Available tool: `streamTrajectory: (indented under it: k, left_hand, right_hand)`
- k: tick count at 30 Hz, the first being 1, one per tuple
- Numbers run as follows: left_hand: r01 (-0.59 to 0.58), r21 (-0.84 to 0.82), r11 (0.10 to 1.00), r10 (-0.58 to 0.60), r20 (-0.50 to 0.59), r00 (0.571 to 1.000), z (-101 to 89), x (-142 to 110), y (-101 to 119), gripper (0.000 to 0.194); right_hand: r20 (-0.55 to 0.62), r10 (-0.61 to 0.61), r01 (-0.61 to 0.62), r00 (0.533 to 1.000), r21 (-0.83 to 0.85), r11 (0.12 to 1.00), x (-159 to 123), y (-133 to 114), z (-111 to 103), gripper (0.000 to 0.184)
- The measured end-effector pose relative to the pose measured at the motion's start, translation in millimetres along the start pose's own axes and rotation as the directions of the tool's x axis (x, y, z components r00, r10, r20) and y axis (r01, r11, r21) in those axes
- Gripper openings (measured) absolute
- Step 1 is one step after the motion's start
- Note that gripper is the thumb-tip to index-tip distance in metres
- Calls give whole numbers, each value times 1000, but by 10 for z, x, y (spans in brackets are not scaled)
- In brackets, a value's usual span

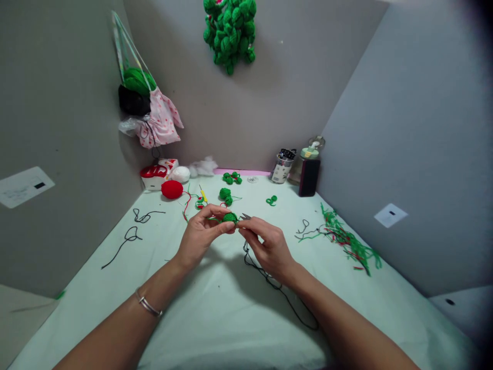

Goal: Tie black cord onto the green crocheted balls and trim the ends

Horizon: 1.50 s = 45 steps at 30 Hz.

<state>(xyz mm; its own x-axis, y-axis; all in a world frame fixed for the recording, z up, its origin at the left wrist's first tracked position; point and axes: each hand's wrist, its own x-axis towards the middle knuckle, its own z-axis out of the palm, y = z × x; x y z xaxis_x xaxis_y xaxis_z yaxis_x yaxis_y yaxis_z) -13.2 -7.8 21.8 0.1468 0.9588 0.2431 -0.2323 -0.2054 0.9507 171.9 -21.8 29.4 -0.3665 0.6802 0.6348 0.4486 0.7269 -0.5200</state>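
My left hand pinches a small round green crocheted piece between thumb and fingers, above the middle of the table. Close beside it, my right hand is closed, its fingertips almost meeting the piece. The pointed metal blades of small scissors stick out past the right fingers; their handles are hidden in the hand. Black yarn trails over the cloth beneath my right hand and forearm. Just beyond my hands lie green crocheted balls and a yellow-handled crochet hook.
A red yarn ball, a white ball and stuffing sit back left. At back right stand a pen cup, a pump bottle and a phone. Yarn scraps lie right; bags hang left.
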Motion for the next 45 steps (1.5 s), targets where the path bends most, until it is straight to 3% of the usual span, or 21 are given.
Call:
streamTrajectory:
  k: [9, 12, 14, 17, 19, 23, 26, 28, 31, 33, 38, 43, 45]
  left_hand:
    - [42, -27, 999, -41, 28, 999, 15, 2, -8, 26]
    - [49, 17, 999, -50, 35, 998, 44, -16, -9, 27]
    - [48, 43, 998, -49, 18, 999, 49, -19, -15, 28]
    - [34, 65, 997, -33, -25, 999, 42, -7, -37, 27]
    - [17, 92, 996, -13, -43, 999, 40, 1, -66, 27]
    - [21, 124, 992, -20, -12, 1000, 51, 2, -141, 26]
    - [2, 165, 986, -4, 16, 1000, 45, 10, -171, 25]
    - [-14, 174, 985, 7, 40, 999, 32, 25, -169, 25]
    - [-2, 150, 989, -11, 86, 996, 15, 46, -157, 27]
    - [17, 134, 991, -33, 121, 992, 14, 50, -158, 27]
    - [41, 114, 993, -58, 144, 988, 39, 29, -176, 29]
    - [44, 193, 980, -79, 176, 981, 64, 9, -96, 25]
    - [77, 199, 977, -112, 167, 980, 63, 5, -50, 27]
  right_hand:
    - [15, 41, -42, 999, 55, 998, -9, -8, -4, 15]
    - [-2, 142, -141, 990, 123, 982, -9, -11, 27, 17]
    - [19, 263, -260, 965, 242, 935, 7, -7, 43, 17]
    - [125, 388, -400, 913, 459, 793, 42, 10, 56, 15]
    - [186, 395, -430, 900, 535, 727, 56, 19, 65, 20]
    - [206, 393, -436, 896, 569, 697, 59, 29, 52, 21]
    - [251, 378, -452, 891, 408, 794, 70, 57, -40, 17]
    - [161, 352, -375, 922, 154, 914, 86, 85, -126, 14]
    - [-13, 233, -234, 972, -87, 968, 101, 117, -202, 12]
    - [14, 218, -218, 976, -11, 976, 98, 115, -184, 9]
    - [109, 302, -319, 947, 240, 917, 76, 62, -48, 7]
    - [-33, 403, -348, 915, 443, 826, 131, 51, -121, 9]
    - [-40, 449, -364, 893, 525, 769, 162, 52, -163, 10]
